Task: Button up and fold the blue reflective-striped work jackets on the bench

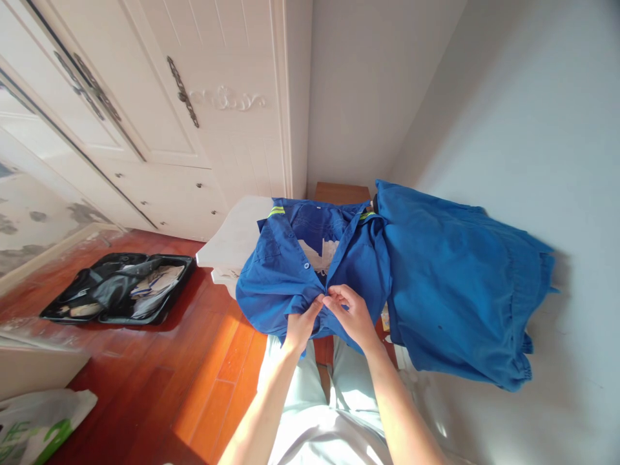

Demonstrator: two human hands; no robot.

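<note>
A blue work jacket (271, 271) with yellow-green reflective strips lies across a white surface in front of me, its collar end away from me. Its two front edges spread apart in a V, and a pale button (307, 265) shows on the left edge. Where the edges meet, my left hand (304, 321) pinches the fabric with thumb and fingers. Right beside it, my right hand (349, 311) pinches the other front edge, the fingertips nearly touching. Whether a button sits between the fingertips is hidden.
More blue clothing (455, 278) is stacked at the right against the wall. A white wardrobe (242, 142) stands behind at the left. On the red wooden floor (203, 361) lies an opened black suitcase (159, 309) with clothes. A plastic bag (43, 420) is at the lower left.
</note>
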